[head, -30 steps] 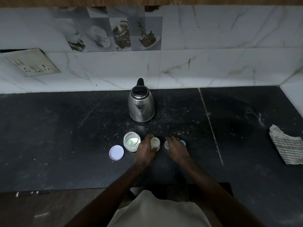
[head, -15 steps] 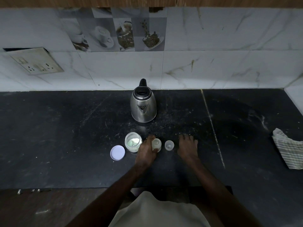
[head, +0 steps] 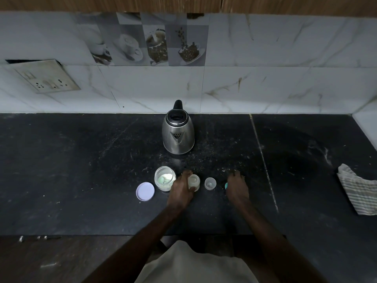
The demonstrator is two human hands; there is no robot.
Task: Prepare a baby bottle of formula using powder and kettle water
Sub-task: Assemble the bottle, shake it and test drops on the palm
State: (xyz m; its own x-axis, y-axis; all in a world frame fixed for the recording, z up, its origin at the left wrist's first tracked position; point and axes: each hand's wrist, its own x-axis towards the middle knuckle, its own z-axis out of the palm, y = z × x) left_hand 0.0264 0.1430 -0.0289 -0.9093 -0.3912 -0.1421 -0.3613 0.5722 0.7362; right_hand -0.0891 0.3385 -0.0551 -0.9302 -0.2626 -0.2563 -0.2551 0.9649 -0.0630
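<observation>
Bottle: the bottle stands up straight, on the near side of the kettle.
Left hand: the left hand is wrapped round it.
Right hand: the right hand lies flat on the surface, so it looks freer to reach the kettle.

A steel kettle stands on the dark countertop, spout toward the person. In front of the kettle and slightly to its left sits an open powder jar with white powder inside. Its lilac lid lies flat farther left of the kettle. Directly in front of the kettle, the left hand wraps its fingers round a small baby bottle, which stands upright. A clear cap sits in front of the kettle and a little right. Farther right of the kettle, the right hand lies palm down, a teal piece showing at its inner edge. A striped cloth lies far right of the kettle.
</observation>
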